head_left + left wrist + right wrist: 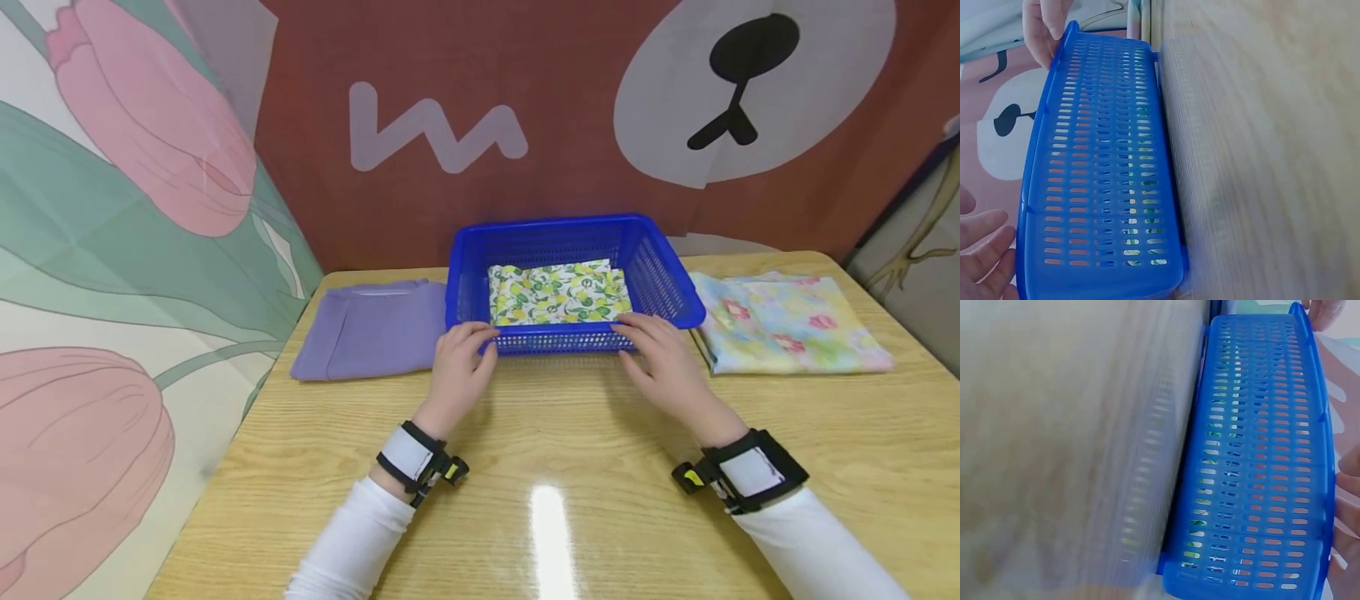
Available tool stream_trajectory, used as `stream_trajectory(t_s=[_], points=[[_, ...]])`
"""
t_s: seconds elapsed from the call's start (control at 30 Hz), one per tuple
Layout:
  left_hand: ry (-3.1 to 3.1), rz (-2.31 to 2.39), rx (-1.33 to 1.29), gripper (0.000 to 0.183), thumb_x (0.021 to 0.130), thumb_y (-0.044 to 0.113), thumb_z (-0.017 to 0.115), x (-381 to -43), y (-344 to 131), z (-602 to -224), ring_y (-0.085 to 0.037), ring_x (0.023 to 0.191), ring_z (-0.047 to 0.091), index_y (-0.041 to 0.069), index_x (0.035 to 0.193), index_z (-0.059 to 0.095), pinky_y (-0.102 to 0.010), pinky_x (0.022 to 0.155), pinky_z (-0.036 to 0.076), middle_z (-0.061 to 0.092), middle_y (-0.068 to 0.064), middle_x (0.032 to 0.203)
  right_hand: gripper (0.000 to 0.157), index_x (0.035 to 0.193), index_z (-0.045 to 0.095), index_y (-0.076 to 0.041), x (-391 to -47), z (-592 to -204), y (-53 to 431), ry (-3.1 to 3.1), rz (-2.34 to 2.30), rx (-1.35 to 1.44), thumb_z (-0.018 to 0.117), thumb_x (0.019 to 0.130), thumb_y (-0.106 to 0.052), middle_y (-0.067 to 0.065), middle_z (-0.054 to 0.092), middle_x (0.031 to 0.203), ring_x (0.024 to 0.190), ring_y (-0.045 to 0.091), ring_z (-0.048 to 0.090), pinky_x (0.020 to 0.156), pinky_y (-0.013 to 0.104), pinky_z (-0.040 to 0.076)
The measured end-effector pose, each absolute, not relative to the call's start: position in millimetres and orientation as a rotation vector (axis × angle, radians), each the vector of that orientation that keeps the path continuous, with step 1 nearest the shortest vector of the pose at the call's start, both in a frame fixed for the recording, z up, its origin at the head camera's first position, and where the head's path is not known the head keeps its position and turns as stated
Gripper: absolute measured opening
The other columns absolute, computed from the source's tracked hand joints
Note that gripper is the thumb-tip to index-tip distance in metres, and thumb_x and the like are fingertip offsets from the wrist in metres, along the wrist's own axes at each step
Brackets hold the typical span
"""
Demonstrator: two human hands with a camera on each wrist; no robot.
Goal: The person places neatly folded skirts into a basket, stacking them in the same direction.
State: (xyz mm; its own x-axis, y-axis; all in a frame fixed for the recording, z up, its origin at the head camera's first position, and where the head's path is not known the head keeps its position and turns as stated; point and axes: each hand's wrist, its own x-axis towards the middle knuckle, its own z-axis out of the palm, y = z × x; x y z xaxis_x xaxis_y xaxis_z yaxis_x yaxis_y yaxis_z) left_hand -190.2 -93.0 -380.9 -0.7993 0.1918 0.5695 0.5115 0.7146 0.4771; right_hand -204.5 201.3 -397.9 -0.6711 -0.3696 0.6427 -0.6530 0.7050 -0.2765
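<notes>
A blue plastic basket (570, 340) with slotted walls stands at the far side of the table. Inside it lies folded cloth with a lemon print (558, 292). My left hand (461, 367) is at the left end of its near rim, fingertips right at the edge and thumb in front of the wall. At the right end of that rim is my right hand (663, 367), fingers loosely extended and thumb lower. Both wrist views show the basket's slotted front wall (1100, 156) close up, with fingers (1349, 515) along the rim.
A folded purple cloth (382, 329) lies left of the basket. On its right is a folded pastel floral cloth (795, 325). Behind the wooden table (570, 433) hangs a printed backdrop (450, 200) with a bear and tulips.
</notes>
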Motion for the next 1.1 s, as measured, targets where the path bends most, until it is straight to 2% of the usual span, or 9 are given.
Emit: stream_trajectory(t_s=[0.23,0.4,0.63,0.8,0.97,1.1], points=[[-2.449,-0.864,-0.555,0.022,0.093,0.008,0.059,-180.6,-93.2,-384.5,-0.036,0.119,0.058,-0.002,0.109,0.070,-0.056,0.100,0.045,0.068,-0.017,0.116,0.035,0.112,0.067,0.005,-195.8,-396.9,204.4,-2.343,0.634,0.849,0.071,0.077,0.005,0.026,0.061,0.128,0.121,0.046,0.053,0.106,0.064,0.037],[-2.457,-0.817,-0.595,0.024,0.091,0.007,0.061,-172.8,-92.8,-388.3,-0.038,0.128,0.055,-0.002,0.113,0.067,-0.057,0.108,0.041,0.068,-0.020,0.117,0.034,0.108,0.069,0.004,-192.0,-397.5,205.7,-2.310,0.649,0.878,0.073,0.075,0.007,0.025,0.062,0.126,0.119,0.046,0.053,0.102,0.064,0.039],[-2.654,-0.990,-0.557,0.046,0.096,0.012,0.057,-162.6,-90.8,-392.8,-0.038,0.132,0.051,-0.007,0.138,0.048,-0.050,0.113,0.040,0.055,-0.024,0.138,0.027,0.101,0.071,0.004,-188.2,-400.9,208.4,-2.281,0.703,0.872,0.074,0.074,0.010,0.022,0.067,0.113,0.108,0.041,0.059,0.093,0.053,0.046],[-2.865,-0.839,-0.541,0.059,0.094,0.019,0.063,-162.9,-91.6,-397.2,-0.041,0.131,0.051,-0.008,0.143,0.042,-0.050,0.112,0.042,0.051,-0.028,0.142,0.028,0.105,0.071,0.003,-184.6,-401.5,212.0,-2.514,0.682,0.838,0.077,0.078,-0.001,0.020,0.069,0.108,0.103,0.039,0.063,0.089,0.054,0.052],[-3.025,-0.588,-0.536,0.063,0.089,0.028,0.071,-160.3,-96.0,-402.2,-0.043,0.127,0.053,-0.006,0.138,0.048,-0.054,0.106,0.046,0.051,-0.029,0.139,0.034,0.112,0.070,0.003,-184.7,-407.6,214.8,-2.725,0.666,0.857,0.077,0.083,-0.014,0.022,0.067,0.114,0.108,0.043,0.061,0.095,0.058,0.049],[-3.107,-0.520,-0.543,0.069,0.089,0.033,0.072,-158.9,-97.4,-404.1,-0.045,0.132,0.048,-0.001,0.143,0.045,-0.060,0.106,0.043,0.049,-0.027,0.143,0.038,0.117,0.068,0.000,-181.9,-411.0,216.0,-2.831,0.649,0.885,0.073,0.088,-0.024,0.023,0.065,0.121,0.113,0.045,0.059,0.098,0.061,0.047]])
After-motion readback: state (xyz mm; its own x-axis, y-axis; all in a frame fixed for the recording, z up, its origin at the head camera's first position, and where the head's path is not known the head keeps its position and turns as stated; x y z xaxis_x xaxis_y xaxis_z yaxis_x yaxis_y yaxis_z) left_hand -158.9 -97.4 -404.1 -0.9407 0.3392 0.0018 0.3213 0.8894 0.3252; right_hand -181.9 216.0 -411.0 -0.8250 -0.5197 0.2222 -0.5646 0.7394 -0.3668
